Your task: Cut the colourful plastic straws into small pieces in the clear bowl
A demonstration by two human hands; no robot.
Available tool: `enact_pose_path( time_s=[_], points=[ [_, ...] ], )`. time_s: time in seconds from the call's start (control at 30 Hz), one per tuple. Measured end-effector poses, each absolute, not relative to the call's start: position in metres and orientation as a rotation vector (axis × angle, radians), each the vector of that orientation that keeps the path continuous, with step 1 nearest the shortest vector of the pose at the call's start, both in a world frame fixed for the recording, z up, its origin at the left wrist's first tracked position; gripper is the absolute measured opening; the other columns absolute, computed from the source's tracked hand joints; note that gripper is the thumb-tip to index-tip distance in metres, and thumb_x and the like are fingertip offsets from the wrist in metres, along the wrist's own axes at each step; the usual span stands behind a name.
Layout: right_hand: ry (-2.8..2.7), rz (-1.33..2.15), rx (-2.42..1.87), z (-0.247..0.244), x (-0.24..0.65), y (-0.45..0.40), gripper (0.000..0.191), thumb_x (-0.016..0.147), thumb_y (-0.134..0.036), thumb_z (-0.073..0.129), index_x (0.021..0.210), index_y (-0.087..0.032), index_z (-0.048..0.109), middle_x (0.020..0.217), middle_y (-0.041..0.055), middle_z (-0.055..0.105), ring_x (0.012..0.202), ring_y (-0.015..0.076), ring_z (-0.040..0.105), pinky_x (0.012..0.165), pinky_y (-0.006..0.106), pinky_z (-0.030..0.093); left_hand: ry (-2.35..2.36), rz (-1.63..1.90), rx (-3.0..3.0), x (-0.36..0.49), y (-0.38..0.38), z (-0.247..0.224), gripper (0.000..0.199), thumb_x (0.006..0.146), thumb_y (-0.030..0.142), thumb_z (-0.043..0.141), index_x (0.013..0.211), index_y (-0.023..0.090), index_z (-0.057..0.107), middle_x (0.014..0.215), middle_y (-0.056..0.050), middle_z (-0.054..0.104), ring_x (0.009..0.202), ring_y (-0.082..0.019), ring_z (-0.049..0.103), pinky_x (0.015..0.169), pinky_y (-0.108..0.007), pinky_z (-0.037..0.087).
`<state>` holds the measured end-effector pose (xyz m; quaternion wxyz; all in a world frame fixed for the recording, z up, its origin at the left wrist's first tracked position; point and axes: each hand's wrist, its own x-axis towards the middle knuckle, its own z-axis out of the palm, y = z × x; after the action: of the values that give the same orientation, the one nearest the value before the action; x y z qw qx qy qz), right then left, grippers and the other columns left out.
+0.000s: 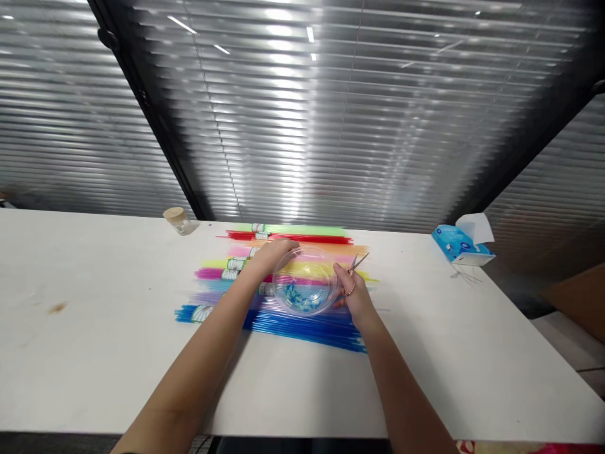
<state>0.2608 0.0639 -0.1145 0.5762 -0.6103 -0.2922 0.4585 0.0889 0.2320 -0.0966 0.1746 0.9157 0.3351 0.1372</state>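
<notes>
A round clear plastic bowl (308, 310) with small blue and whitish cut pieces (300, 297) in it is over the rows of coloured straws. Curled at its far left rim, my left hand (274, 255) grips the bowl, its fingertips partly hidden. My right hand (353, 291) is at the right side of the bowl with scissors (358, 261) in it; the blades are apart and point away from me. Under and around both hands lie bundles of long thin straws: blue ones (302, 329) nearest, then purple, magenta, yellow and orange, with red ones (312, 238) and green ones farther off.
Far left on the white table (94, 353) lies a small glass jar (178, 222) with a wooden lid, tilted in view. A blue tissue box (456, 244) stands near the right edge. Blinds (302, 126) rise behind the table, and a brown box (579, 296) is beyond its right side.
</notes>
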Motion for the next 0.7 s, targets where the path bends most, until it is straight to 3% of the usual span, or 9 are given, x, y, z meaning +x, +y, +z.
enact_pose_path(
  time_s=[0.17, 0.37, 0.6, 0.7],
  points=[
    [-0.674, 1.153, -1.365, -0.114, 0.260, 0.065, 0.047, 0.074, -0.062, 0.072, 0.082, -0.020, 0.053, 0.080, 0.0054, 0.075, 0.048, 0.0134, 0.060, 0.039, 0.021, 0.047, 0.865, 0.546, 2.507, 0.095, 0.230, -0.095, 0.031, 0.092, 0.038, 0.046, 0.091, 0.020, 0.071, 0.096, -0.008, 0.073, 0.084, -0.022, 0.065, 0.078, -0.031, 0.048],
    [-0.623, 1.244, -1.208, -0.111, 0.260, 0.062, 0.053, 0.069, -0.068, 0.073, 0.078, -0.019, 0.057, 0.067, 0.0021, 0.071, 0.045, 0.0130, 0.059, 0.039, 0.020, 0.046, 0.784, 0.875, 2.289, 0.106, 0.223, -0.094, 0.030, 0.088, 0.044, 0.056, 0.093, 0.020, 0.073, 0.097, -0.007, 0.072, 0.089, -0.021, 0.065, 0.083, -0.033, 0.050],
    [-0.554, 1.169, -0.994, -0.103, 0.272, 0.059, 0.050, 0.072, -0.067, 0.072, 0.071, -0.018, 0.061, 0.074, 0.0064, 0.075, 0.042, 0.0114, 0.057, 0.042, 0.022, 0.045, 0.768, 1.265, 1.860, 0.105, 0.227, -0.090, 0.037, 0.084, 0.050, 0.063, 0.102, 0.017, 0.070, 0.095, -0.007, 0.072, 0.079, -0.016, 0.066, 0.071, -0.029, 0.054],
    [-0.477, 1.094, -0.976, -0.101, 0.277, 0.059, 0.049, 0.072, -0.067, 0.070, 0.072, -0.019, 0.061, 0.077, 0.0079, 0.077, 0.047, 0.0164, 0.062, 0.043, 0.026, 0.048, 0.789, 1.383, 1.689, 0.095, 0.234, -0.080, 0.040, 0.083, 0.051, 0.064, 0.105, 0.018, 0.068, 0.094, -0.006, 0.070, 0.074, -0.013, 0.065, 0.069, -0.027, 0.054]
  ],
)
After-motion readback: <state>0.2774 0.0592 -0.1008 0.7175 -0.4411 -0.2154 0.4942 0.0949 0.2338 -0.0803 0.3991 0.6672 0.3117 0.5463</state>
